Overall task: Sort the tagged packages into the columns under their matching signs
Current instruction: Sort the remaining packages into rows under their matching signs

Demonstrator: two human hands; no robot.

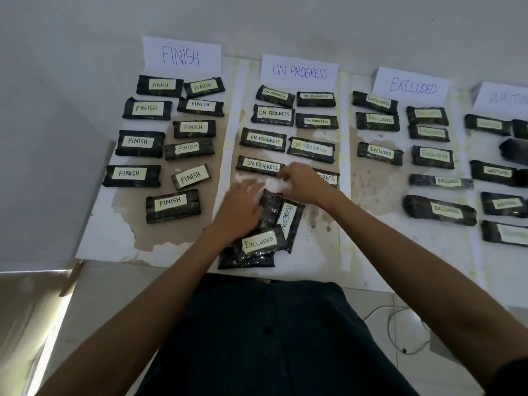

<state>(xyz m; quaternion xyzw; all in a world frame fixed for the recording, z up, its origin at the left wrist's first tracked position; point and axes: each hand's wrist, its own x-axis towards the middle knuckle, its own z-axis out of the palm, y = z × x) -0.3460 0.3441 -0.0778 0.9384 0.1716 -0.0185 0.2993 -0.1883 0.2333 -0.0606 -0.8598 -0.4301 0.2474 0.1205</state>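
Black wrapped packages with pale tags lie in columns under paper signs FINISH (181,55), ON PROGRESS (299,72), EXCLUDED (413,86) and a partly cut-off fourth sign (505,98). A small unsorted pile sits at the table's near edge: a package tagged EXCLUDED (258,243), one reading PROGRESS (290,221), an untagged-looking one (271,207) and another underneath (245,261). My left hand (238,208) rests on the pile's left side. My right hand (300,181) hovers just beyond the pile, fingers curled at a blurred pale patch; whether it grips anything is unclear.
The worn white table top (120,241) has peeling brown patches and pale tape strips dividing the columns. A wall stands behind the signs. White cables (400,330) lie on the tiled floor at lower right. My dark shirt fills the bottom centre.
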